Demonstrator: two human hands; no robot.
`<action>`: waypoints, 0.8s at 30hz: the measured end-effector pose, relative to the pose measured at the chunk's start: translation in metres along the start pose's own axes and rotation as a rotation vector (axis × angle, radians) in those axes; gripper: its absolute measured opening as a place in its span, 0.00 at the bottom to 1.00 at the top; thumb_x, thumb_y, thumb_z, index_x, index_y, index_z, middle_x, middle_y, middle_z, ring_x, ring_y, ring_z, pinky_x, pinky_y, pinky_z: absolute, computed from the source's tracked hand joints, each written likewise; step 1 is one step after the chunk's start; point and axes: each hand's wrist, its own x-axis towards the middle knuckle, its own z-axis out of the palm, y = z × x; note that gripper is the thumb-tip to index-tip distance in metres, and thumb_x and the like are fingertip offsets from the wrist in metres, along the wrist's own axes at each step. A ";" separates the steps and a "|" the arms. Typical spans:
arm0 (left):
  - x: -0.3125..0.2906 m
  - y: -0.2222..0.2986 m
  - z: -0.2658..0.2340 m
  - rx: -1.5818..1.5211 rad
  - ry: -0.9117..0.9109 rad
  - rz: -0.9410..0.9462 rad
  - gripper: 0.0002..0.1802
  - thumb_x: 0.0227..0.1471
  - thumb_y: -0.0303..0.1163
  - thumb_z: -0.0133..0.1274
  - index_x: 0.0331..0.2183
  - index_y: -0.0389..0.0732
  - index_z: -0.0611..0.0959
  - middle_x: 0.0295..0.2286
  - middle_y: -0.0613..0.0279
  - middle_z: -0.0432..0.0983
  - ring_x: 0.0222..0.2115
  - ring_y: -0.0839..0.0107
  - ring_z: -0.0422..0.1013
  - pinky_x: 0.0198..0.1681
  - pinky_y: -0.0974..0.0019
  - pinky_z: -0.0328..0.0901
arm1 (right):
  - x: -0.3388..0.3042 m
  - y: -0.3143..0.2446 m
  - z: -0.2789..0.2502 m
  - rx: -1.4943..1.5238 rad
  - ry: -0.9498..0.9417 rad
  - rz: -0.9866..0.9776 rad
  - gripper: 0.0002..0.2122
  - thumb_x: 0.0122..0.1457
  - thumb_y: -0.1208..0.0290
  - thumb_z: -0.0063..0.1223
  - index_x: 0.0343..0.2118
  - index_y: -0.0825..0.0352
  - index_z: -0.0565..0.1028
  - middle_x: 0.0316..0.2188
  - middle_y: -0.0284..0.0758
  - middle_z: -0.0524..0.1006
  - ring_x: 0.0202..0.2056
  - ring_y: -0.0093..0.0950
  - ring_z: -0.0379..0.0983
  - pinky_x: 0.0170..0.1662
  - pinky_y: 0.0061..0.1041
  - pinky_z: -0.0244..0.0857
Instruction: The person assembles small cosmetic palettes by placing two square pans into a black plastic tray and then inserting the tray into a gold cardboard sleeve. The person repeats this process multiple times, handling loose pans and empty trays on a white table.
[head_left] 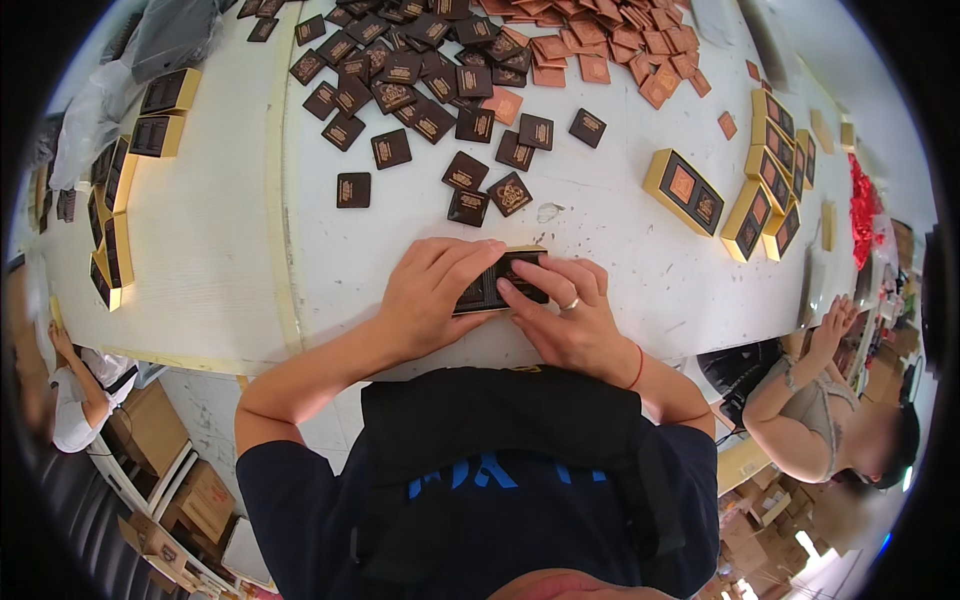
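Note:
Close in front of my body, a small gold-edged box (480,292) with a black inner tray lies on the white table. My left hand (425,292) is wrapped around its left end, thumb and fingers along the sides. My right hand (578,318), with a ring and a red wrist string, has its thumb and fingertips closed on a dark square tile (528,283) at the box's right half. Fingers partly hide both. Just beyond the hands lie loose dark square tiles (467,207) with gold print, spreading from a larger dark pile (410,70).
A heap of copper-coloured tiles (630,40) sits at the far side. Filled gold boxes (684,190) stand at right, each showing a copper and a dark tile. Boxes with black trays (118,175) line the left. Two other people are at the sides, one arm (800,370) raised at right.

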 end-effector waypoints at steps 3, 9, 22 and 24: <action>-0.001 -0.001 0.001 -0.006 0.001 0.000 0.45 0.32 0.32 0.72 0.54 0.43 0.70 0.46 0.60 0.75 0.42 0.58 0.71 0.46 0.59 0.65 | -0.002 0.006 0.007 -0.052 0.004 -0.057 0.21 0.48 0.72 0.62 0.48 0.60 0.79 0.52 0.31 0.73 0.55 0.33 0.67 0.60 0.43 0.58; -0.003 0.002 0.005 0.112 0.012 0.080 0.39 0.30 0.31 0.70 0.50 0.49 0.76 0.49 0.60 0.73 0.45 0.57 0.70 0.46 0.56 0.65 | -0.006 0.001 -0.006 -0.091 -0.130 -0.036 0.22 0.49 0.73 0.62 0.51 0.59 0.76 0.54 0.34 0.73 0.59 0.34 0.66 0.64 0.47 0.53; -0.003 0.003 0.007 0.202 -0.040 0.164 0.31 0.33 0.29 0.68 0.45 0.53 0.81 0.51 0.61 0.71 0.50 0.56 0.67 0.49 0.52 0.65 | 0.123 0.182 -0.026 -0.350 0.199 0.242 0.12 0.54 0.74 0.59 0.41 0.67 0.78 0.32 0.41 0.79 0.29 0.42 0.74 0.36 0.36 0.69; -0.003 0.002 0.007 0.163 -0.050 0.158 0.31 0.33 0.30 0.69 0.46 0.52 0.81 0.52 0.60 0.71 0.50 0.56 0.67 0.50 0.51 0.64 | 0.128 0.188 -0.028 -0.387 0.075 0.329 0.12 0.55 0.72 0.58 0.42 0.67 0.78 0.29 0.40 0.79 0.27 0.39 0.74 0.34 0.34 0.69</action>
